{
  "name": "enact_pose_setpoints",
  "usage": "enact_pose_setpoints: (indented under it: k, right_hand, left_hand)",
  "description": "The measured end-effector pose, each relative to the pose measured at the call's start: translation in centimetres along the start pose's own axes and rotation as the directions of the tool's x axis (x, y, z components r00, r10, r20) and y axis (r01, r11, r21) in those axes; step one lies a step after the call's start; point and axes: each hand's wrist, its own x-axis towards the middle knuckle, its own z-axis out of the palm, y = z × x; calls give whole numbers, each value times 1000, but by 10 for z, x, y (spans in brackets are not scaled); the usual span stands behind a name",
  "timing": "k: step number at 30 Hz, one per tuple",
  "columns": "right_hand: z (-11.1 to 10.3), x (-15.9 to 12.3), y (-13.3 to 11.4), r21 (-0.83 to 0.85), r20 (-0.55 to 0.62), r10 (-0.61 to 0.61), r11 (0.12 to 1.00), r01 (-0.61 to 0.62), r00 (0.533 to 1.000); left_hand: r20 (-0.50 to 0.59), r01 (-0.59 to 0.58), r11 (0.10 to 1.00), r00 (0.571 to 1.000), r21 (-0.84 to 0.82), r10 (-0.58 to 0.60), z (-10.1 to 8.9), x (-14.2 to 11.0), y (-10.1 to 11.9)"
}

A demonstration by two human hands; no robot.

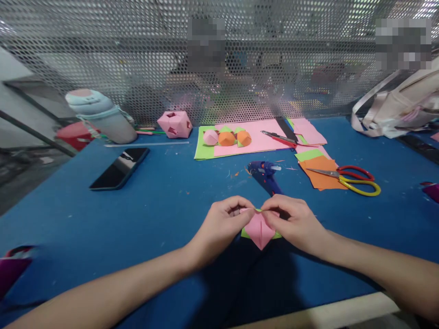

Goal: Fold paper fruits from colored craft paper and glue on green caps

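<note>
Between my hands is a folded paper piece [260,230], pink on the front with green edges showing at its sides and top. My left hand [228,221] pinches its upper left edge between thumb and fingers. At the upper right edge, my right hand [293,221] pinches it the same way. The fingertips of both hands nearly meet at the top, and they hide part of the folds there. A pointed lower tip of the paper faces me. Just beyond my hands lies a dark blue glue gun [265,172], its lower part behind my right hand.
Scissors [356,179] lie on orange paper squares [317,171] at right. Behind, small folded paper pieces [227,138] and a utility knife [279,138] rest on pink sheets [260,129]. A phone [120,169], bottle [103,119] and pink paper ball [175,124] stand left. Perforated metal [154,68] closes the back.
</note>
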Motion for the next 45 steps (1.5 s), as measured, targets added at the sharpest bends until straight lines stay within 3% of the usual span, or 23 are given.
enact_pose_setpoints:
  k: [8,17,25,30,35,41,45]
  right_hand:
    - [0,-1,2,-25,6,-121,992,121,993]
    - [0,0,3,4,50,63,998,-63,997]
    - [1,-1,1,8,49,58,998,-59,997]
    - [3,-2,2,-14,17,-7,1000,7,1000]
    - [6,-3,5,-21,16,-58,998,59,998]
    - [2,0,6,-3,153,49,999,-49,987]
    - [1,1,4,10,111,103,994,-104,989]
  left_hand:
    - [7,-6,999,1000,39,6,0,-1,2]
    - [5,-48,994,999,99,48,0,-2,2]
    - [64,-54,992,997,116,47,0,-1,-1]
    - [93,-181,958,982,221,164,-2,-2,-1]
    - [139,-239,935,968,263,208,-3,-1,0]
    - [163,-298,901,952,316,258,-4,1,0]
    - [153,-263,918,962,297,226,-6,3,0]
